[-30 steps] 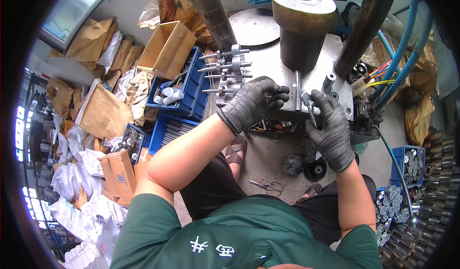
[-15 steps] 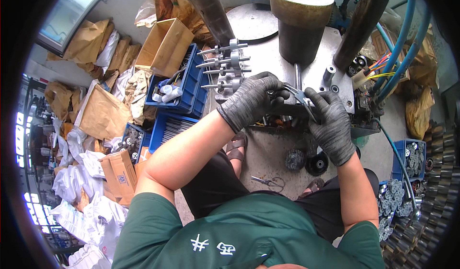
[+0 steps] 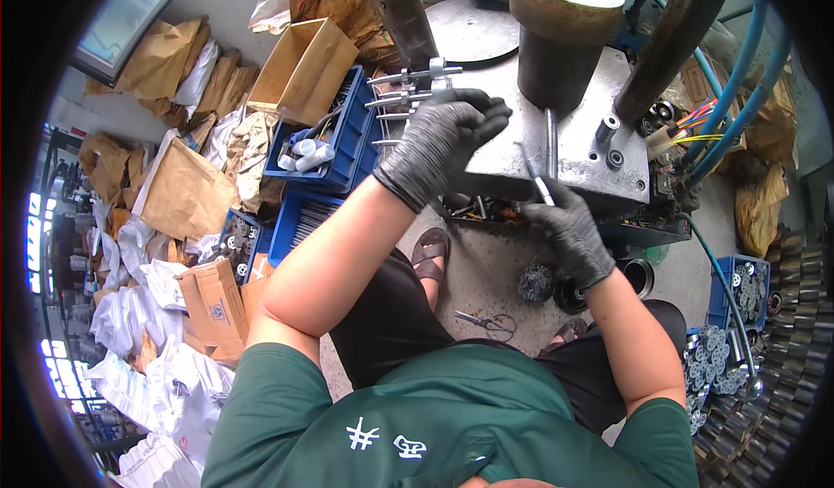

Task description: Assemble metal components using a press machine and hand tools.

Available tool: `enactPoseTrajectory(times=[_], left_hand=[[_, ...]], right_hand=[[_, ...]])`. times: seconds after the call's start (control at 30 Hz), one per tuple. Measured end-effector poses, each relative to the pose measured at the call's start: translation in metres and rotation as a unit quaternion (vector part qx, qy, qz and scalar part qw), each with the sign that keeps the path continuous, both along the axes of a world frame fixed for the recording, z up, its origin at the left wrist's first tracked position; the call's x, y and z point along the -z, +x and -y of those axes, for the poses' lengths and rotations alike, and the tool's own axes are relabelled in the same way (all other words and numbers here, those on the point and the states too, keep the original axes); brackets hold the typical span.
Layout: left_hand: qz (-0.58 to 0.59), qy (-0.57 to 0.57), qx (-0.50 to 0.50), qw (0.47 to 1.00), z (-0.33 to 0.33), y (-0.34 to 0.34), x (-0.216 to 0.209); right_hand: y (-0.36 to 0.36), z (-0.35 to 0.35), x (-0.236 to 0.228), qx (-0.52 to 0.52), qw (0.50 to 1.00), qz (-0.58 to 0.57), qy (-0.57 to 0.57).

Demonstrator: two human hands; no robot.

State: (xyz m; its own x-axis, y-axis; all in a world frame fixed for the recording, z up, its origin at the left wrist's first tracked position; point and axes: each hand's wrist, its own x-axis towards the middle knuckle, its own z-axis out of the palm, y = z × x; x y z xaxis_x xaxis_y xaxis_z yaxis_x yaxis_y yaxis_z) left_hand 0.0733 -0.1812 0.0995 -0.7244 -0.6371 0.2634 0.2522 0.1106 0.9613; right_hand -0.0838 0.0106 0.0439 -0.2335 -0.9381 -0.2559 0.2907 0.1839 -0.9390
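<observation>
My left hand (image 3: 443,140), in a dark grey glove, is raised over the left edge of the metal press table (image 3: 495,153). Its fingers are curled in, and whatever they may hold is hidden. Just beyond it, several metal shafts with round collars (image 3: 441,69) stick out leftward, partly covered by the hand. My right hand (image 3: 569,232), gloved alike, grips pliers (image 3: 539,179) whose slim jaws point up and away, in front of the table. Between the hands and the press ram (image 3: 556,62), a steel rod (image 3: 551,145) rises toward the ram's underside.
A short metal sleeve (image 3: 607,130) and a small bearing (image 3: 616,159) are on the table's right. Dark columns flank the ram. Blue bins (image 3: 347,145) and a cardboard box (image 3: 304,71) stand left. Scissors (image 3: 486,321) lie on the floor; blue hoses (image 3: 738,79) hang right.
My hands have parted: the left moved left and up toward the shafts, the right drew back slightly toward me with the pliers. The view has shifted a little.
</observation>
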Motion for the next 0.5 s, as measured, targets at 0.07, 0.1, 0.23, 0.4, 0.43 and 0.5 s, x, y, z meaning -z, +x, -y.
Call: enactPoseTrajectory(times=[0.07, 0.1, 0.23, 0.4, 0.43, 0.5], left_hand=[[-0.100, 0.338, -0.057, 0.934, 0.001, 0.000, -0.032], [-0.075, 0.312, -0.085, 0.943, 0.006, 0.004, -0.041], [-0.157, 0.329, -0.082, 0.927, 0.038, 0.022, -0.028], [-0.157, 0.353, -0.051, 0.921, 0.051, 0.028, -0.019], [-0.142, 0.378, -0.061, 0.913, 0.049, 0.027, -0.022], [-0.140, 0.383, -0.065, 0.911, 0.046, 0.028, -0.024]], right_hand=[[0.018, 0.005, 0.004, -0.020, 0.999, 0.004, 0.035], [0.024, 0.007, 0.007, -0.040, 0.997, 0.007, 0.067], [0.042, 0.032, 0.014, -0.048, 0.995, -0.042, 0.075], [0.043, 0.045, 0.020, -0.058, 0.993, -0.081, 0.070], [0.042, 0.045, 0.016, -0.060, 0.994, -0.064, 0.063], [0.043, 0.044, 0.006, -0.063, 0.995, -0.048, 0.058]])
